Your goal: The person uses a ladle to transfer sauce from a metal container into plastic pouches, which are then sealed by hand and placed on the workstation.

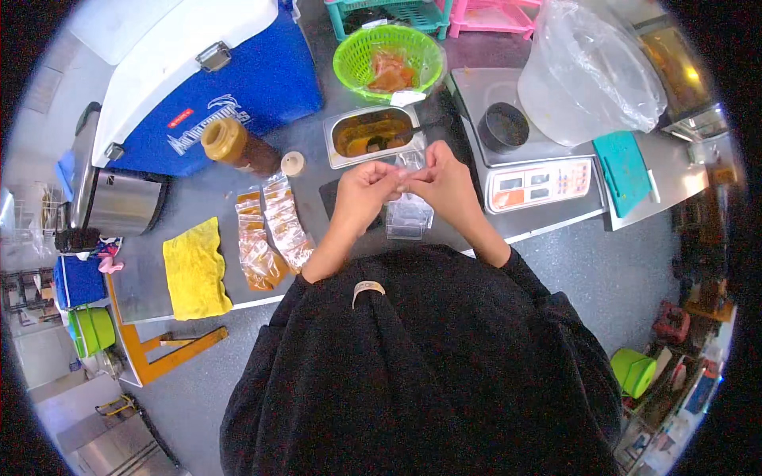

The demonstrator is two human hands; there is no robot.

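My left hand (363,193) and my right hand (441,181) meet over the steel table (143,278), both pinching the top of a small clear plastic bag (410,161). Just below the hands lies a stack of empty clear bags (408,217). Beyond the hands sits a steel pan of brown sauce (370,135) with a spoon in it. Left of my left hand lie filled sauce bags (270,230) in two rows.
A blue and white cooler (198,71) stands at the back left, with a brown jar (235,144) lying on its side and a yellow cloth (195,270) near it. A green basket (388,59), a scale (528,166) bearing a dark cup (502,127), and a bag-lined white bucket (587,71) stand at right.
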